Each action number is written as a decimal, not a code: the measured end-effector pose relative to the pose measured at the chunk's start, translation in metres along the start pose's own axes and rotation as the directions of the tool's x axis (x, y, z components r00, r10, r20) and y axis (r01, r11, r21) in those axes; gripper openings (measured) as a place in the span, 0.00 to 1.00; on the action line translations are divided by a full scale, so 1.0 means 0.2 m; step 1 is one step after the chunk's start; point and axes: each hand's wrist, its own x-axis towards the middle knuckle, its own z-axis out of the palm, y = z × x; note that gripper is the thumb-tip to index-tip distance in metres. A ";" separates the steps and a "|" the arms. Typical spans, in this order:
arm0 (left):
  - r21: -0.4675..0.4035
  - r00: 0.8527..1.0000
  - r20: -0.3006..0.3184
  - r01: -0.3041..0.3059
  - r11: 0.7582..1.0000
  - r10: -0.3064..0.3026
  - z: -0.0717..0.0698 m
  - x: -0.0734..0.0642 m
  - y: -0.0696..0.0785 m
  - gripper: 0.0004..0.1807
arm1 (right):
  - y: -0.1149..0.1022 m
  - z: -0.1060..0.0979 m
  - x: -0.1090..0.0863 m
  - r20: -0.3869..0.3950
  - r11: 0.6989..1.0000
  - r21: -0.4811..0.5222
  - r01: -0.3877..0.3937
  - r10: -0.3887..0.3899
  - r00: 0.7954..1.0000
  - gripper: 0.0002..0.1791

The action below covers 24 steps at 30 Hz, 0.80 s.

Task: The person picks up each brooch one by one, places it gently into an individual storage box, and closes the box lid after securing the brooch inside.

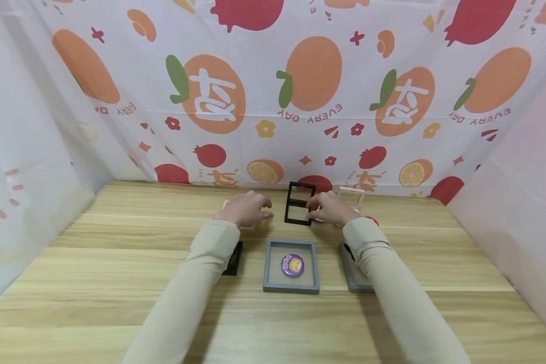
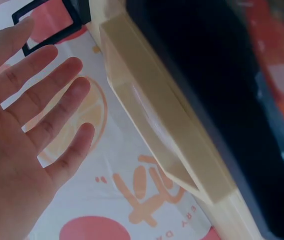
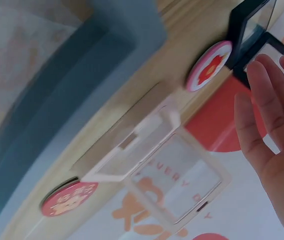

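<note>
At the back of the table a black hinged frame point(image 1: 299, 203) stands unfolded. My right hand point(image 1: 333, 207) is at its right side, and its loosely spread fingers overlap the frame in the right wrist view. A round pink-rimmed badge with a red flower point(image 3: 209, 66) sits close by. Left of the black frame hovers my left hand point(image 1: 245, 208), fingers apart and holding nothing. A beige frame point(image 2: 169, 112) is beside that hand, partly hidden by it in the head view. Nearer me, a grey frame point(image 1: 291, 289) lies flat around a purple bear badge point(image 1: 293, 265).
An unfolded pale pink frame point(image 3: 117, 137) and a red round badge point(image 3: 69, 198) are at the back right. Another grey frame point(image 1: 357, 283) is partly under my right sleeve, a black frame point(image 1: 233, 260) beside my left sleeve. A fruit-print cloth point(image 1: 264, 141) hangs behind the table.
</note>
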 end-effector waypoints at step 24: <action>-0.002 0.999 0.041 -0.014 1.000 0.014 0.07 0.09 0.15 0.18 | 0.11 -0.01 -0.08 -0.008 0.995 -0.019 -0.100 0.099 0.995 0.10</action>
